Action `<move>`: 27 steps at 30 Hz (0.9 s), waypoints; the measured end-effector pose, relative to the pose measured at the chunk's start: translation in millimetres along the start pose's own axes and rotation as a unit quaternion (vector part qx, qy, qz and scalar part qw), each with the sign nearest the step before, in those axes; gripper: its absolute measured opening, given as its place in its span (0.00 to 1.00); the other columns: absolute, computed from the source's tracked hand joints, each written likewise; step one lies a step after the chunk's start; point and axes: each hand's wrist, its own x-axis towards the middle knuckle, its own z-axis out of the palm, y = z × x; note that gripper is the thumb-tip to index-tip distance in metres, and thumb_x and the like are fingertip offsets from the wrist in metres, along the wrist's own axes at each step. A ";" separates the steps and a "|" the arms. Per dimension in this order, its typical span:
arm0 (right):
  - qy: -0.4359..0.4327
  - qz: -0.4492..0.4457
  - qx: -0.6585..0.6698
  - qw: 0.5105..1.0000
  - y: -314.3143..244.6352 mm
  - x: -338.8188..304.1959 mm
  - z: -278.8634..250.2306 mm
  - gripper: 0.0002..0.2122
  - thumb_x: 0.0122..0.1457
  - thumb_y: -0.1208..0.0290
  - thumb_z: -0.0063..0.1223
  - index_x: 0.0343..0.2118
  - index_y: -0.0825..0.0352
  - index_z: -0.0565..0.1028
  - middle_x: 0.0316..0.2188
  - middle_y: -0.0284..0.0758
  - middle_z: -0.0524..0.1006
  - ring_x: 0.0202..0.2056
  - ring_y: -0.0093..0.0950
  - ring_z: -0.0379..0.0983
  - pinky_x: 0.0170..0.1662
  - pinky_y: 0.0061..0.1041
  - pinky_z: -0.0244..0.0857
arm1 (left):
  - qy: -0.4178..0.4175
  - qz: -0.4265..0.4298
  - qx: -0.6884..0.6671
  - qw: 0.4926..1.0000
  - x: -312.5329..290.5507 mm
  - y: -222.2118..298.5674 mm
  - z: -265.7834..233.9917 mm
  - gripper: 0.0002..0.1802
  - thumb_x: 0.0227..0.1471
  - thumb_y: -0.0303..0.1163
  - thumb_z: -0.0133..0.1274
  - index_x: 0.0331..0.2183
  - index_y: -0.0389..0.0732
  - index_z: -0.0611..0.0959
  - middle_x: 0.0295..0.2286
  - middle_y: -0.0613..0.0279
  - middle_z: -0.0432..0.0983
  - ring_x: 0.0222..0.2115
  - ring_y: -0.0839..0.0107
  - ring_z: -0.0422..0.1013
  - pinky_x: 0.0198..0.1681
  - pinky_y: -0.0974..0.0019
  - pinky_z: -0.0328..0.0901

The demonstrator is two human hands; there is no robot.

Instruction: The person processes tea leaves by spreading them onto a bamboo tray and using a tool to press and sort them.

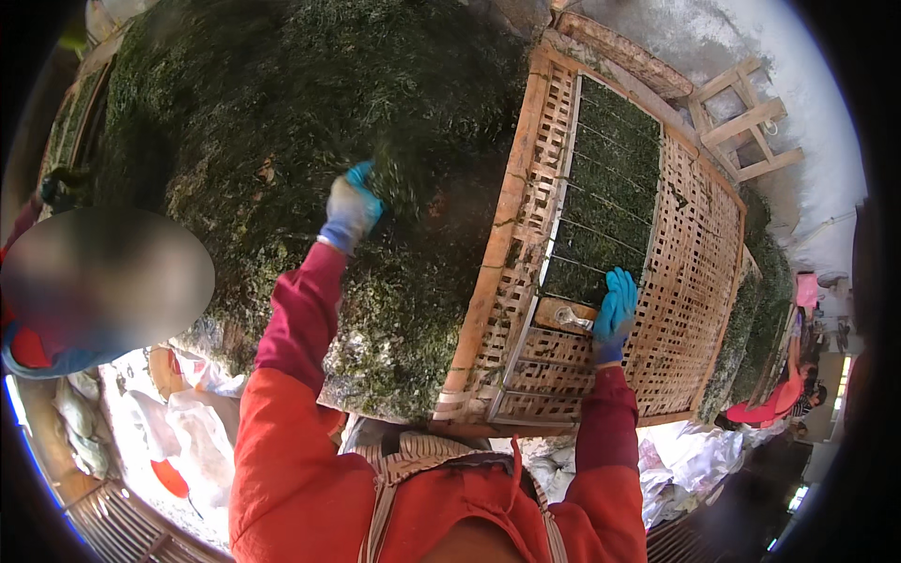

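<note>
Red sleeves point(291, 413) come nearest, the right one crossing the near edge of a wood-rimmed lattice tray point(704, 272). Past that edge, the right hand point(615, 314) lies with fingers extended and together beside a wooden block point(563, 316) on the barred metal frame point(565, 183); a sideways nudge there could skew it and smear the green layer point(608, 178) (its nearest compartments show bare lattice). Farther out, beyond the tray's left edge, the left hand point(353, 208) curls at the heaped green shreds point(253, 188); blur hides whether its grip is clamped on any. Strands carried loosely could scatter over that edge.
</note>
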 end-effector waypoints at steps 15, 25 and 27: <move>-0.058 -0.100 0.397 0.911 -292.5 144.7 45.5 0.48 0.55 0.67 0.71 0.72 0.70 0.48 0.68 0.48 0.62 0.67 0.39 0.59 0.70 0.37 0.52 | -0.010 0.478 0.339 0.810 -71.7 188.1 -32.0 0.16 0.51 0.23 0.57 0.42 0.41 0.89 0.38 0.55 0.85 0.40 0.59 0.81 0.45 0.61 0.74; -0.414 0.045 0.430 0.801 -302.7 222.3 116.1 0.09 0.64 0.71 0.60 0.42 0.70 0.81 0.34 0.40 0.84 0.26 0.28 0.79 0.26 0.29 0.74 | 0.019 0.284 0.427 0.858 -17.8 117.2 -116.2 0.33 0.58 0.58 0.52 0.45 0.35 0.85 0.35 0.47 0.82 0.38 0.55 0.80 0.43 0.56 0.74; -0.341 0.147 0.624 0.688 -322.3 231.4 72.8 0.09 0.63 0.72 0.59 0.40 0.74 0.82 0.35 0.43 0.84 0.28 0.30 0.81 0.29 0.31 0.76 | 0.025 0.044 0.541 0.839 -19.2 69.4 -157.7 0.42 0.55 0.69 0.53 0.40 0.33 0.87 0.28 0.44 0.83 0.32 0.52 0.81 0.38 0.53 0.75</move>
